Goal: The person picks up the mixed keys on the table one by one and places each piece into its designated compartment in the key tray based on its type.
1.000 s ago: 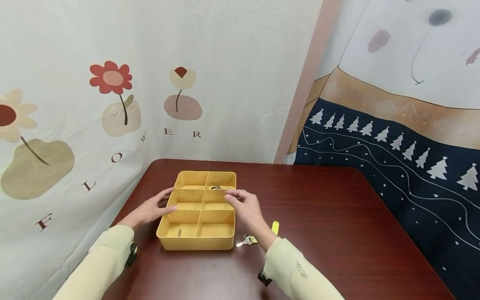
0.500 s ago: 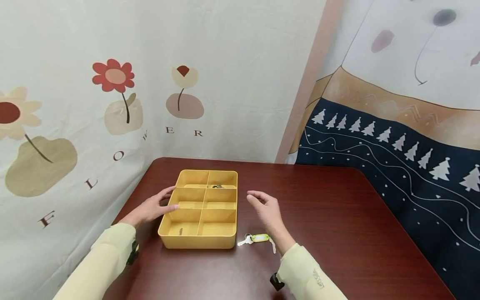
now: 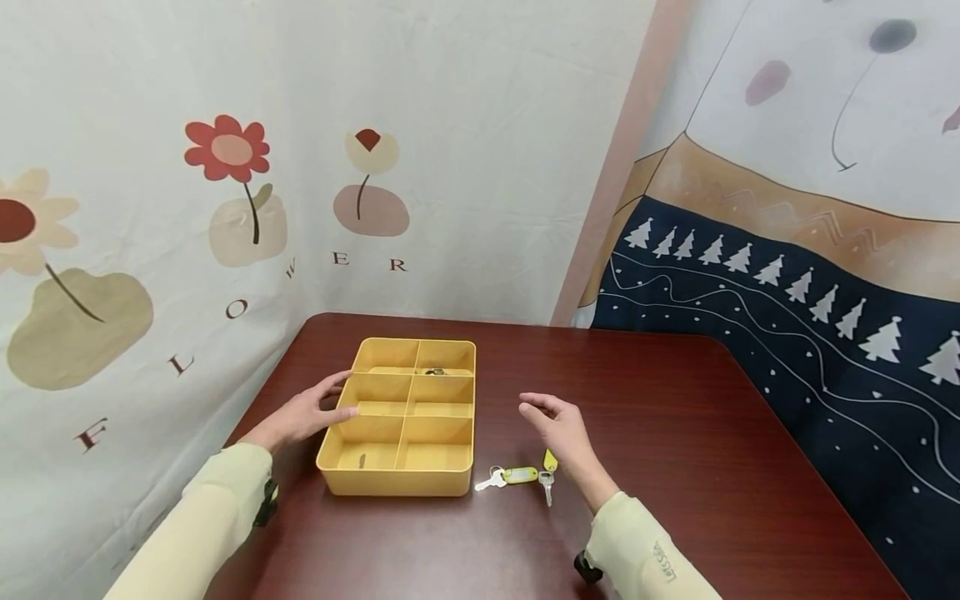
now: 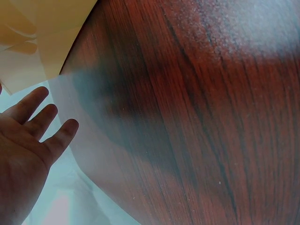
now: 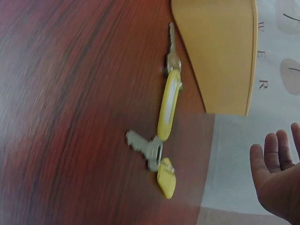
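Note:
A yellow organizer box (image 3: pixel 394 483) with several compartments stands on the table. My left hand (image 3: pixel 302 415) rests at its left side, the thumb over the rim and the fingers along the outer wall. To the right of the box, my right hand (image 3: pixel 561 427) hovers above the table with relaxed fingers and nothing in it. Below that hand lie two keys with yellow tags. One key (image 3: pixel 492 479) points toward the box beside its tag (image 3: pixel 520 475). The other key (image 3: pixel 547 490) points toward the front, its tag (image 3: pixel 551 460) just behind. Small dark metal items (image 3: pixel 435 372) sit in the back right compartment.
The dark red wooden table (image 3: pixel 675 467) reaches well to the right of the box. A white curtain with printed flowers (image 3: pixel 480 167) hangs behind and to the left. A navy printed cloth (image 3: pixel 750 333) hangs at the right.
My right hand has moved away from the box's right side, rightward and slightly toward the front, uncovering the keys and tags. My left hand has stayed at the box.

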Action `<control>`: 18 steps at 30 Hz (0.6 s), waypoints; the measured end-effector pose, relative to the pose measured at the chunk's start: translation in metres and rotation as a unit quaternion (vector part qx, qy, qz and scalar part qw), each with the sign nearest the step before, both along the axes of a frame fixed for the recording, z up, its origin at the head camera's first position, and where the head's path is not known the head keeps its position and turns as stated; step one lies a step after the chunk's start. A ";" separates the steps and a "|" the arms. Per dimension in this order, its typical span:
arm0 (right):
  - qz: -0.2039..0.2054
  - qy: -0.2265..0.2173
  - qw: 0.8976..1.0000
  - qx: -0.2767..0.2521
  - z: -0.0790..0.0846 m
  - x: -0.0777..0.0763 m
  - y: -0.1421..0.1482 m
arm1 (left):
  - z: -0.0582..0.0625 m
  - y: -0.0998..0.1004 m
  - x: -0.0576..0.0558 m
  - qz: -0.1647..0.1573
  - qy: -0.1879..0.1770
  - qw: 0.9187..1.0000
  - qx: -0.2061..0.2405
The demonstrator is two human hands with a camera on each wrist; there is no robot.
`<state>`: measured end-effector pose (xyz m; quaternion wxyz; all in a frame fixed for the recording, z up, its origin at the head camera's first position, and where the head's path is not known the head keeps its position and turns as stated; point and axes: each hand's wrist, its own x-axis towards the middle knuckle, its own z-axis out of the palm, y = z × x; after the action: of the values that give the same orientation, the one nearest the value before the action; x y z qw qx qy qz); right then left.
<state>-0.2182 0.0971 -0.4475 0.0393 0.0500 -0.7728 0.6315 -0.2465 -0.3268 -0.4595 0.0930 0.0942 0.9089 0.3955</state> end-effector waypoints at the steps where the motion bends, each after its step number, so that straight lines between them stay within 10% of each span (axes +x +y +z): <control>1: 0.001 0.001 1.000 0.005 -0.001 -0.001 0.002 | 0.000 0.000 0.000 0.000 -0.001 1.000 0.000; 18: 0.004 -0.012 0.993 0.118 -0.021 -0.002 0.048 | -0.001 0.001 -0.001 -0.002 0.005 1.000 -0.010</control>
<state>-0.2201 0.1447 -0.4689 0.0216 0.0498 -0.8421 0.5366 -0.2472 -0.3259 -0.4609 0.0898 0.0973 0.9131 0.3856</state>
